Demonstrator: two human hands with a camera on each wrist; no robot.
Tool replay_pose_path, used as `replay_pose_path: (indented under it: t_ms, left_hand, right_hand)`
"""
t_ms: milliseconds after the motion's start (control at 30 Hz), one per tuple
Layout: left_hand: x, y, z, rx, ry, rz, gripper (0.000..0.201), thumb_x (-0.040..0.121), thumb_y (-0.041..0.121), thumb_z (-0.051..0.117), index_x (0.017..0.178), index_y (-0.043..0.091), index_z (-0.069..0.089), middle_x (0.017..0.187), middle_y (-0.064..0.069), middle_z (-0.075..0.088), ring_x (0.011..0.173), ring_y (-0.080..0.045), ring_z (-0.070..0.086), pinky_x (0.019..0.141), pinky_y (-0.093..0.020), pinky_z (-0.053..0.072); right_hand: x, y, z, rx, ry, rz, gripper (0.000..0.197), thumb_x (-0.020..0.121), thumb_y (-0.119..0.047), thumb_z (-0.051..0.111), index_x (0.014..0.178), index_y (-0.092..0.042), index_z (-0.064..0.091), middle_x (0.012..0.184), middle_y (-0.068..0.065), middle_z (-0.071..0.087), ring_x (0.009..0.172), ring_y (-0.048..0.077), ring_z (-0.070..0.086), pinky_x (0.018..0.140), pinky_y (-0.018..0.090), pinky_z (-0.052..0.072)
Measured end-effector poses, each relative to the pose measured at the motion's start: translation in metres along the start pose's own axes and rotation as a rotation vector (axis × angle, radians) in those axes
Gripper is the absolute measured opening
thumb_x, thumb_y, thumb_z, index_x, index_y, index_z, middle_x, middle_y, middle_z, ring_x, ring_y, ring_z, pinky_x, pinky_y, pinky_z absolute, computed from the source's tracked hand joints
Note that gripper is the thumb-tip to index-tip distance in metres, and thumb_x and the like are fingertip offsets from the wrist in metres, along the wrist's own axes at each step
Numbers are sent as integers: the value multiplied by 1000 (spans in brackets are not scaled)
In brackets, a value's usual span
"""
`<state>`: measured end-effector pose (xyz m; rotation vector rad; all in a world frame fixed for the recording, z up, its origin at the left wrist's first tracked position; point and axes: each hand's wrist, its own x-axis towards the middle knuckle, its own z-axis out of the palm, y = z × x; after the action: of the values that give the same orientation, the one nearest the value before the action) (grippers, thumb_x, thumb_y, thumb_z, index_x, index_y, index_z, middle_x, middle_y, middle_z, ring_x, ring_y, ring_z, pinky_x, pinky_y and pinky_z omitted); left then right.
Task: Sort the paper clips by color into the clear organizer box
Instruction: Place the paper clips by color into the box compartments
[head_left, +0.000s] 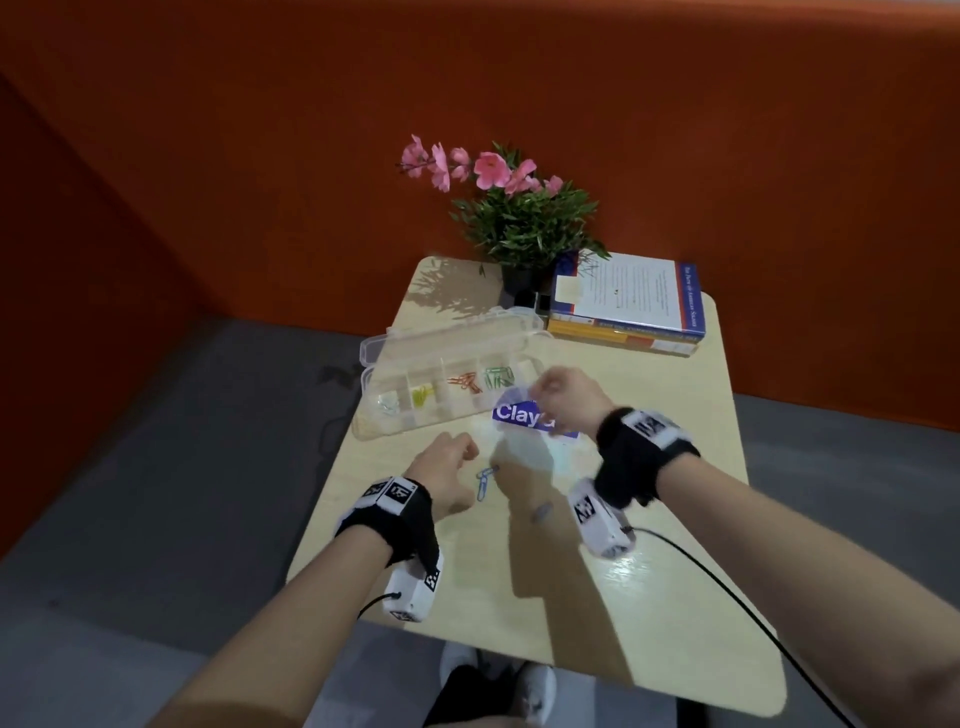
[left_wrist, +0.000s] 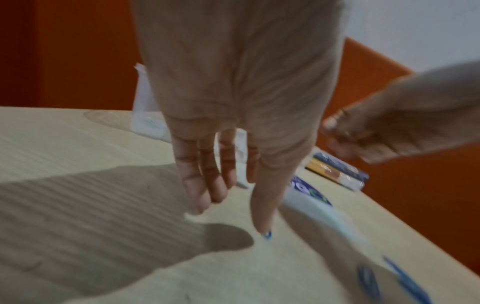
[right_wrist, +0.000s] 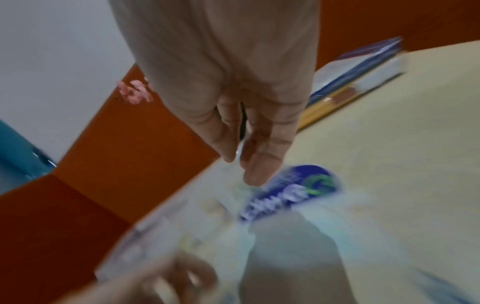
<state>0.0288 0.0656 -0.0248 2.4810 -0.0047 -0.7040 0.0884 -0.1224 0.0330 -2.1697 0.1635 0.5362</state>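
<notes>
The clear organizer box (head_left: 367, 383) lies open at the table's back left, its lid (head_left: 447, 338) folded back. Separate compartments hold white clips (head_left: 388, 404), yellow clips (head_left: 423, 396), orange clips (head_left: 465, 383) and green clips (head_left: 498, 376). My right hand (head_left: 550, 395) (right_wrist: 241, 164) pinches the top of a clear plastic bag (head_left: 524, 415) (right_wrist: 285, 195) with a blue label and holds it above the table. Blue clips (head_left: 484, 480) lie on the table below it. My left hand (head_left: 457, 457) (left_wrist: 233, 216) hangs beside them, one fingertip touching a blue clip (left_wrist: 267, 234). A blurred clip (head_left: 543, 512) shows further right.
A potted plant with pink flowers (head_left: 519, 218) and a stack of books (head_left: 628, 306) stand at the table's back edge. A black cable (head_left: 727, 587) runs from my right wrist across the right side. An orange wall surrounds the small table (head_left: 649, 467).
</notes>
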Motion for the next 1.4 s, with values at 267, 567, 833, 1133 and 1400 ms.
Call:
replay_pose_path:
  t_ms: [267,567,833,1133,1400]
  left_hand:
    - [15,8,12,229,8,316,47,82,1,62,126,15,62,120,-7,52,112,-25,49,100,-37,42]
    - [22,19,16,327,83,301,20,90,8,55,105,9,69,113,-7,66,109,-24,58,91,-30,44]
    - [20,30,28,491,72,244,30,87,-7,41,110,5,55,115,-16,55,106,-34,54,85,-40,45]
    - [19,34,22,308,110,149,28,93,3,40,113,8,57,120,-13,56,108,-32,56,90,-37,45]
    - [8,53,24,-143,85,-30,26,89,8,37,83,11,62,93,-8,65,85,-28,62,77,-34,49]
  right_hand:
    - [-73,127,35,-369,92,21,21,81,-25,60,98,-14,62,100,2,38,109,28,48,91,29,44]
    - [-72,120,38,-526,137,-81,25,92,-17,47,101,-8,69,95,5,48,104,28,53,79,31,43]
    - [-70,106,49,-874,54,-105,30,94,-5,35,121,-2,47,127,15,47,119,27,45,88,37,45]
    - [-61,107,46,-920,0,-137,30,95,-7,33,122,0,46,124,16,49,115,31,48,86,36,47]
    - [-50,107,28,-346,180,127,26,87,-14,43,102,2,58,110,20,63,102,37,60,80,34,46]
